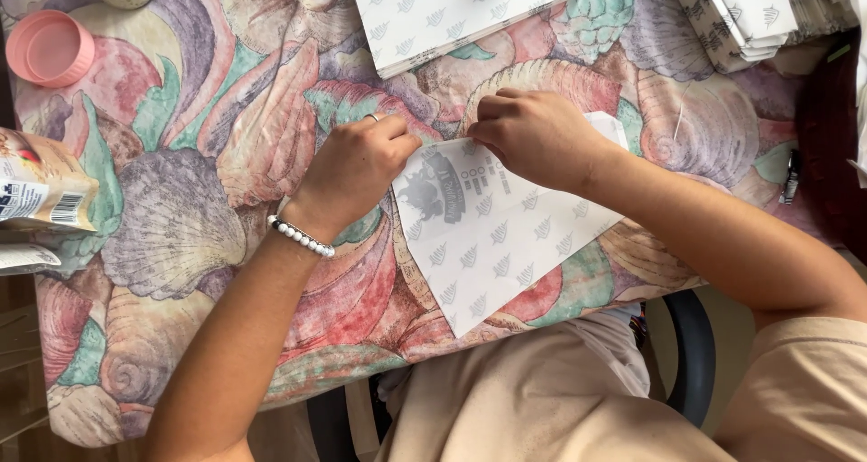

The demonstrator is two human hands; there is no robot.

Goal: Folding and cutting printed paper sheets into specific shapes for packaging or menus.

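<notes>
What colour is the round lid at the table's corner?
Pink; the lid shows best in the head view.

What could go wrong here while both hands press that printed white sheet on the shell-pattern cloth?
The white sheet overhangs the table edge toward the lap, so it might slide or crease crooked if either hand lifts. The left hand and right hand pinch only its top edge. The soft tablecloth may give under the fold.

We press our left hand (354,167) and right hand (535,137) onto a white printed paper sheet (492,232) lying on the shell-patterned tablecloth (181,218).
</notes>
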